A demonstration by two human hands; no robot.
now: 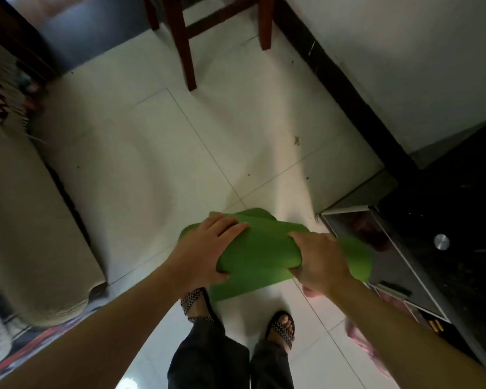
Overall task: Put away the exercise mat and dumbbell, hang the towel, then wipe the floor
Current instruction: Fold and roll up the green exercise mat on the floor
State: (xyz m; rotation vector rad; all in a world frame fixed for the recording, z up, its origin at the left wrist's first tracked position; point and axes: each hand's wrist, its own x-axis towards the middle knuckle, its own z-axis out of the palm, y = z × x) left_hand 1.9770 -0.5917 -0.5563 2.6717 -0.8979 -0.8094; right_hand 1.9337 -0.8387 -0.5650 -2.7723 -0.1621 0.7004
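Observation:
A green exercise mat (261,248), loosely rolled, is held up in front of me above the white tiled floor (157,153). My left hand (205,248) grips its left end, fingers spread over the top. My right hand (320,262) clutches the right part of the roll, with a loose flap of mat hanging below and to the right. My sandalled feet (281,329) stand on the tiles under the mat. No dumbbell or towel is recognisable in this view.
A beige sofa (26,220) runs along the left. Red-brown wooden chair legs (185,51) stand at the top centre. A dark glass-fronted cabinet (404,262) sits at the right by a white wall with black skirting (348,94). Something pink (359,341) lies by the cabinet.

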